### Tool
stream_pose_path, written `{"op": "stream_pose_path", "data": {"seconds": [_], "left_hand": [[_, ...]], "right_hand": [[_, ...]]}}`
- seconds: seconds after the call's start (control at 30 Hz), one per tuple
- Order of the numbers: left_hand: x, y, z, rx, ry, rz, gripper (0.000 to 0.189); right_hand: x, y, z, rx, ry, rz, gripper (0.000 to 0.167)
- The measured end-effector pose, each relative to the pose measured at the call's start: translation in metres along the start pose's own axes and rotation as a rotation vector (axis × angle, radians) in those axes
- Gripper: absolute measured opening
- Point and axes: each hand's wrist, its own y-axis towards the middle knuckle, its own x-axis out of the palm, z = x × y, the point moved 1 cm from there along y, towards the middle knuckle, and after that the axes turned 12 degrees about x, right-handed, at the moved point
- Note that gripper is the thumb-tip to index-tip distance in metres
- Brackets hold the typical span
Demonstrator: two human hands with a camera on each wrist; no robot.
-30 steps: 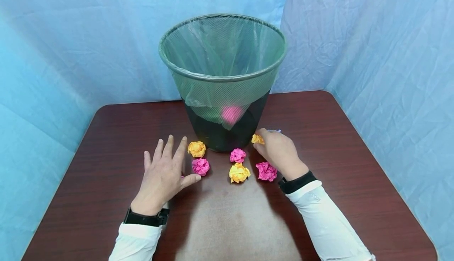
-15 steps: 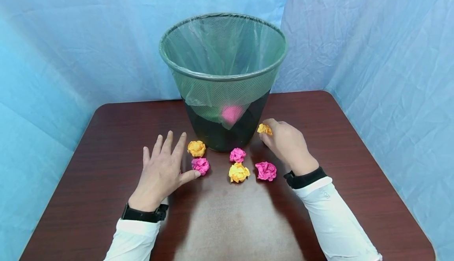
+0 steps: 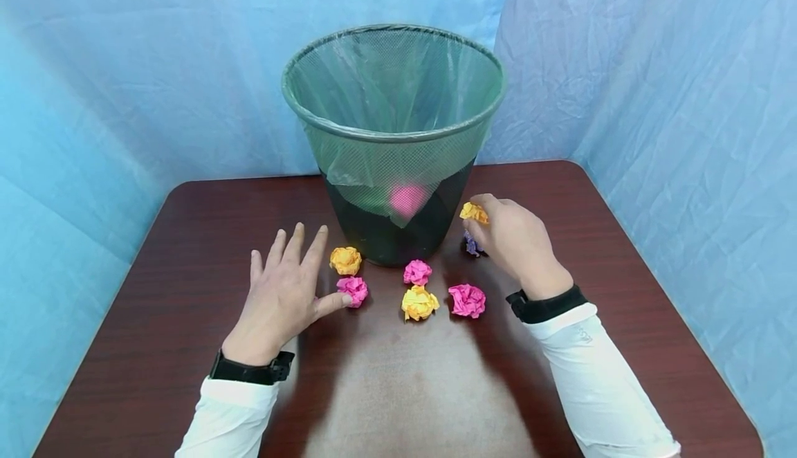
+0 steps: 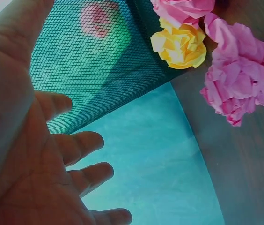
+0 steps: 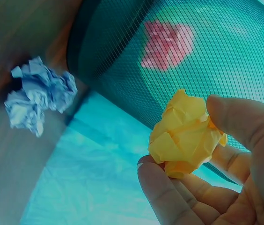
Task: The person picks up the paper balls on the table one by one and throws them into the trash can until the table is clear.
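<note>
My right hand (image 3: 513,236) pinches a crumpled yellow paper ball (image 5: 186,133) between thumb and fingertips, right of the mesh bin's base. Just below that hand, a crumpled purple-blue paper ball (image 3: 473,244) lies on the table, partly covered by the hand in the head view. My left hand (image 3: 280,295) is spread with straight fingers and holds nothing. Its thumb overlaps a pink paper ball (image 3: 353,290) in the head view; whether they touch I cannot tell. Behind that one sits a yellow-orange paper ball (image 3: 345,261). The mesh bin (image 3: 398,136) stands upright with a clear liner.
In front of the bin lie a small pink ball (image 3: 417,272), a yellow ball (image 3: 420,303) and a larger pink ball (image 3: 468,301). Another pink ball (image 3: 407,200) shows through the bin's mesh. Blue cloth (image 3: 187,63) hangs around the dark wooden table (image 3: 205,236).
My right hand has moved back and to the right, lifting the yellow ball away from the bin's base. The purple-blue ball beneath shows more. The left hand has shifted only slightly.
</note>
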Motion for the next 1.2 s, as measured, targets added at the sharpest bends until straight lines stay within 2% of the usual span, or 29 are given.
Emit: {"op": "stream_pose_path", "data": {"seconds": [0.43, 0.87, 1.2], "left_hand": [[-0.012, 0.005, 0.003, -0.008, 0.01, -0.022, 0.116], [-0.023, 0.007, 0.006, 0.019, 0.017, 0.005, 0.116], [-0.026, 0.009, 0.009, 0.012, 0.03, 0.001, 0.116]], "right_hand": [[-0.025, 0.005, -0.002, 0.006, 0.003, 0.033, 0.048], [-0.044, 0.008, -0.002, -0.012, 0.02, 0.098, 0.044], [-0.059, 0.014, -0.004, -0.031, 0.021, 0.141, 0.041]]}}
